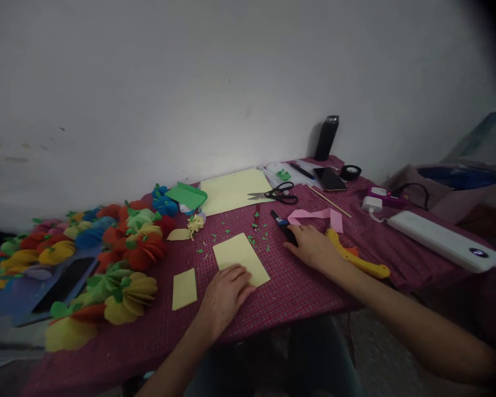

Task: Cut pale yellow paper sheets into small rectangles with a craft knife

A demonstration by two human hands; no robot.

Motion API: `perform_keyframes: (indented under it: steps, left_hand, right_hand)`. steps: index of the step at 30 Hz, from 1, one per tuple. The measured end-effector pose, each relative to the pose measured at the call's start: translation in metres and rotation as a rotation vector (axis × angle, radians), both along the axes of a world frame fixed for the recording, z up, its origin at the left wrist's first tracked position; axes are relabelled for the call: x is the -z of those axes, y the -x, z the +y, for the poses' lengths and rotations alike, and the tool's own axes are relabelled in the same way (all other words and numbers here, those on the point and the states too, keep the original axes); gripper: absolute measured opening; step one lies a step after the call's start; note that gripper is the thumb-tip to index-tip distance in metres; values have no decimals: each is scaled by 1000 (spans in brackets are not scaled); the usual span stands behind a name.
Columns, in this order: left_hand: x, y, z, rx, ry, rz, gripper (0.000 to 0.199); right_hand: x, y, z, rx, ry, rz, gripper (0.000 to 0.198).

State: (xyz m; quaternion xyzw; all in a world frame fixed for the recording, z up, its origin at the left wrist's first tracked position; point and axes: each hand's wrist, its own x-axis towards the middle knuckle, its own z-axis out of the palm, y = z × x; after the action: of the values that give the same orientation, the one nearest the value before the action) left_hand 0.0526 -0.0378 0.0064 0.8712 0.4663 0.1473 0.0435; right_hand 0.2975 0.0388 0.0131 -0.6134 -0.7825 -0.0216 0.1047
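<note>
My left hand (227, 289) lies flat on the lower part of a pale yellow paper sheet (240, 255), its fingers stretched over the surface. To its left is a smaller yellow paper piece (184, 289). Over on the right, my right hand (310, 245) has its fingers around the near end of a black stapler-like tool (284, 225), which rests on the table. A pink paper strip (314, 215) lies just beyond that hand. Beside the right wrist is a yellow tool with an orange part (357, 256), partly hidden by the forearm.
Black scissors (279, 193) rest on a large yellow sheet (231, 190). Colourful paper pumpkins (132, 253) crowd the left side. Green scraps (252, 240) dot the checked cloth (231, 325). A phone (329, 179), a black bottle (327, 138) and a white lamp (438, 240) stand or lie right.
</note>
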Motion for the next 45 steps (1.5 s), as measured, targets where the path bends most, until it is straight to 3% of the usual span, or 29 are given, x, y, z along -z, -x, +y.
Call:
perform_keyframes:
  steps: [8,10,12,16,22,31,39,45]
  left_hand:
    - [4,0,-3,35,-70,86,23]
    - [4,1,-3,33,-78,100,23]
    - [4,1,-3,22,-81,116,24]
    - [4,1,-3,0,-66,128,29]
    - [4,0,-5,-6,-33,127,30]
    - [0,-2,-7,-10,-11,99,32]
    - [-20,-11,-6,-48,12,-20,35]
    - [-5,-22,11,-24,18,113,44]
  right_hand:
    - [-17,-11,-2,-47,63,232,43]
    - [-25,-21,-15,-103,93,341,46]
    - [-33,-31,-34,-209,219,416,46]
    - [-38,-38,-78,-418,334,412,52]
    - [-25,-13,-122,-544,294,368,60]
    - [-11,4,-119,-463,190,278,59]
    - [-2,3,-117,-451,153,264,59]
    - [1,2,-118,-444,171,258,59]
